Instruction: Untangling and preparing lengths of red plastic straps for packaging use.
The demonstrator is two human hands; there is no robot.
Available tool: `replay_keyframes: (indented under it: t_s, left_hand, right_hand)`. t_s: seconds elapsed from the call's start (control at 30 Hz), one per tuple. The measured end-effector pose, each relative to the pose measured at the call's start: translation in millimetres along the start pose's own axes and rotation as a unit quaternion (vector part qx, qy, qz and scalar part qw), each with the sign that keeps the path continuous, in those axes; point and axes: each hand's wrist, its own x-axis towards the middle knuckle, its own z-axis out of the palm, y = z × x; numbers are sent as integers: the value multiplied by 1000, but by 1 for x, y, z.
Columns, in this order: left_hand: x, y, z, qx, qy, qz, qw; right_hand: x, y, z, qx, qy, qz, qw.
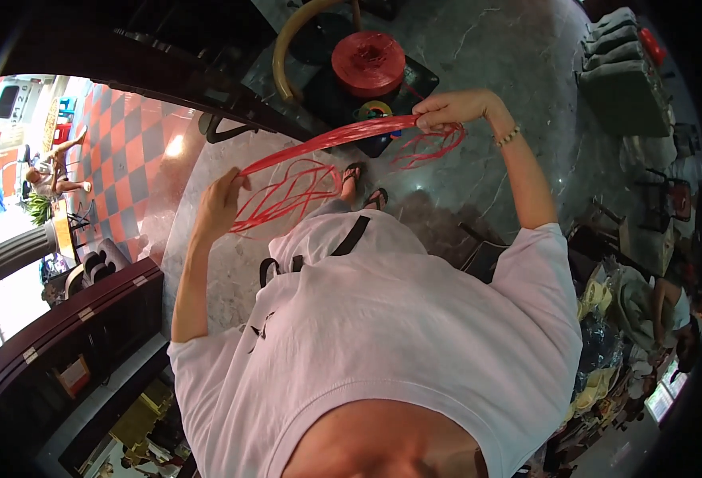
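A bundle of red plastic twine is stretched between my hands, running up from left to right. My left hand is closed round its left end, and loose loops hang below that fist. My right hand grips the other end, with more loops drooping under the fingers. From near the right hand a thin strand runs back to a big red roll of twine. That roll rests on a black square-cornered stand or seat. Just in front of the roll lies a small yellow and green ring-shaped item.
Behind the roll curves a tan chair arm or rail. A dark wooden cabinet stands at the left, near a doorway onto red and grey tiles. Stacked green-grey blocks are far right; cluttered goods lie right. Other people appear outside and at right.
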Motion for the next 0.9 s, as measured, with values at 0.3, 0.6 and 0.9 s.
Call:
replay_keyframes:
  t_s: [0.3, 0.6, 0.9]
  left_hand:
    - [-46, -152, -19, -47, 192, -89, 976]
    - [-67, -268, -1, 175, 96, -187, 962]
    - [54, 17, 56, -38, 19, 255, 966]
  right_hand:
    - [11, 31, -22, 54, 11, 57, 997]
    - [52, -12, -4, -80, 2, -34, 996]
    - [106, -105, 72, -411, 119, -25, 904]
